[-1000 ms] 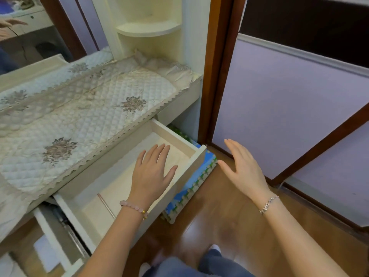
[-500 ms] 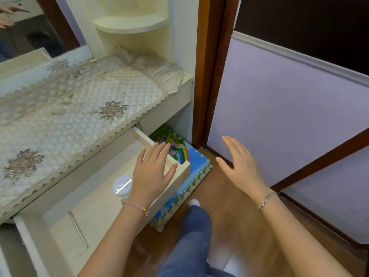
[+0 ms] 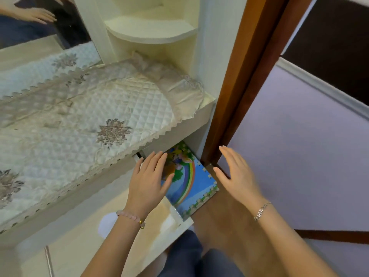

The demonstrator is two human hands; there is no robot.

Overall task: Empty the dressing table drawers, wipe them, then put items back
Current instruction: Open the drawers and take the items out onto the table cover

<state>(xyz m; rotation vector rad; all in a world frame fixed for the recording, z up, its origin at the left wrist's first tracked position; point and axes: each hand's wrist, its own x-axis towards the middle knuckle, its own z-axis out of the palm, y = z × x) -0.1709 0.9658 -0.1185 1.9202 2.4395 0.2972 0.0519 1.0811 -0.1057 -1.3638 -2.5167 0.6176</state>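
A cream dressing table drawer (image 3: 175,220) stands pulled out under the tabletop. Inside it lie a round white disc (image 3: 106,224) and a thin metal stick (image 3: 49,260) at the bottom left. My left hand (image 3: 147,180) hovers flat, fingers straight, over the drawer's far right corner and holds nothing. My right hand (image 3: 237,176) is open too, fingers straight, raised over the floor to the right of the drawer, close to the brown door frame (image 3: 235,92).
A quilted beige cover (image 3: 89,116) with flower embroidery lies over the tabletop. A curved corner shelf (image 3: 151,31) and a mirror (image 3: 30,21) stand behind it. A colourful foam floor mat (image 3: 191,186) lies under the table by the wooden floor (image 3: 219,226). A lilac sliding door (image 3: 299,146) fills the right.
The view has moved closer and to the right. Both hands have shifted right with it, the left one from the drawer's middle to its right corner. A round white disc came into sight.
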